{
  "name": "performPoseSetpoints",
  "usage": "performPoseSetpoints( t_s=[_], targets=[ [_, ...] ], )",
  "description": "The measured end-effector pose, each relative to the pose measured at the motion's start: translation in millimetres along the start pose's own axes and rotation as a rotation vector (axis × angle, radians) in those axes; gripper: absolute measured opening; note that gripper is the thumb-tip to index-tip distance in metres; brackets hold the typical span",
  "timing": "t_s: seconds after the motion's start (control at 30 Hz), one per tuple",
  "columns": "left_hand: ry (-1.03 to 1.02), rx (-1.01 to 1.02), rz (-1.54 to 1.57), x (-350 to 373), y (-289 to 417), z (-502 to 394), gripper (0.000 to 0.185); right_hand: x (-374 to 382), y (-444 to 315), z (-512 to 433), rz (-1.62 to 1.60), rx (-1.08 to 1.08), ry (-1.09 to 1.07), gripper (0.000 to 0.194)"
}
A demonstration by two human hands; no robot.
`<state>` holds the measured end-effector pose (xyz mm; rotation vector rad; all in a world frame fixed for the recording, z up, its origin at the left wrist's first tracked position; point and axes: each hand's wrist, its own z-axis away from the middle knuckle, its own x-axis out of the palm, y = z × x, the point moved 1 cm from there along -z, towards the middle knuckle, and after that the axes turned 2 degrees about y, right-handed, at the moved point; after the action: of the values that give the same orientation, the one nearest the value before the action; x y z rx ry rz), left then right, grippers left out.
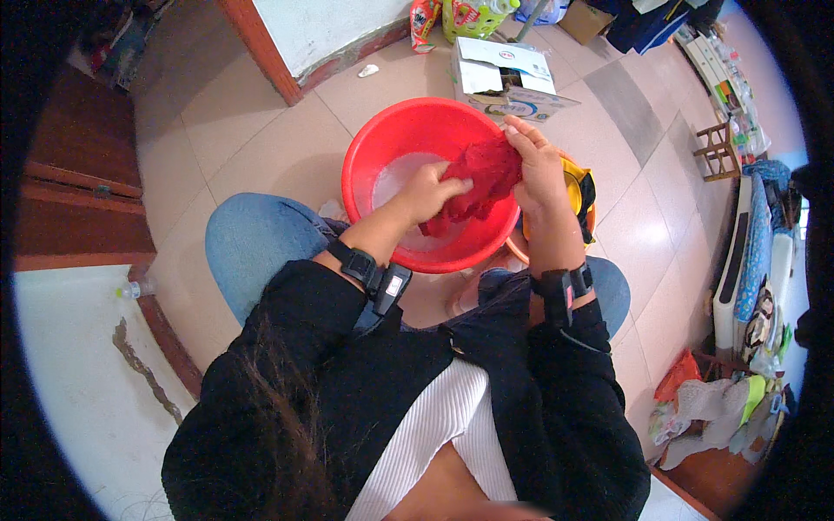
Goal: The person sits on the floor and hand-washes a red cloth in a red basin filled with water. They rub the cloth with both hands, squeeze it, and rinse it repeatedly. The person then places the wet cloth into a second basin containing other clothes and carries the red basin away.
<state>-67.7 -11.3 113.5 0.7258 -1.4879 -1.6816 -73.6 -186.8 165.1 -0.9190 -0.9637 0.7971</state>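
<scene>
Between my two hands a dark red wet-looking cloth (481, 179) is stretched above a red plastic basin (366, 140). My left hand (431, 194) grips its left side, thumb lying on top of the fabric. Raised at the basin's right rim, my right hand (535, 159) holds the cloth's upper right edge. Cloudy, soapy-looking water (399, 177) lies in the bottom of the basin. A lower part of the cloth hangs over the water; whether it touches the surface I cannot tell.
Right of the basin, partly behind my right forearm, an orange tub (591, 228) holds yellow and black cloth (573, 179). An opened white carton (502, 71) stands just beyond the basin. A small wooden stool (717, 151) is farther right. A plastic bottle (133, 289) lies by the left wall.
</scene>
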Motion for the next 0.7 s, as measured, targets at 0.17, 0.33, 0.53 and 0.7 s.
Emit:
performPoseSetpoints(
  t_s=[0.17, 0.33, 0.53, 0.7],
  targets=[
    [-0.137, -0.203, 1.051, -12, 12, 2, 0.042, -38, 19, -20, -0.016, 0.07, -0.11, 0.034],
    [-0.119, -0.039, 1.177, -21, 25, 5, 0.049, -47, 66, -19, 0.089, 0.161, -0.398, 0.047],
    [-0.087, 0.009, 1.213, -30, 26, 2, 0.058, -37, 88, -10, 0.083, 0.157, -0.438, 0.032],
    [0.125, -0.02, 1.042, -19, 11, -3, 0.066, -28, 62, -11, -0.138, -0.092, -0.131, 0.036]
  ],
)
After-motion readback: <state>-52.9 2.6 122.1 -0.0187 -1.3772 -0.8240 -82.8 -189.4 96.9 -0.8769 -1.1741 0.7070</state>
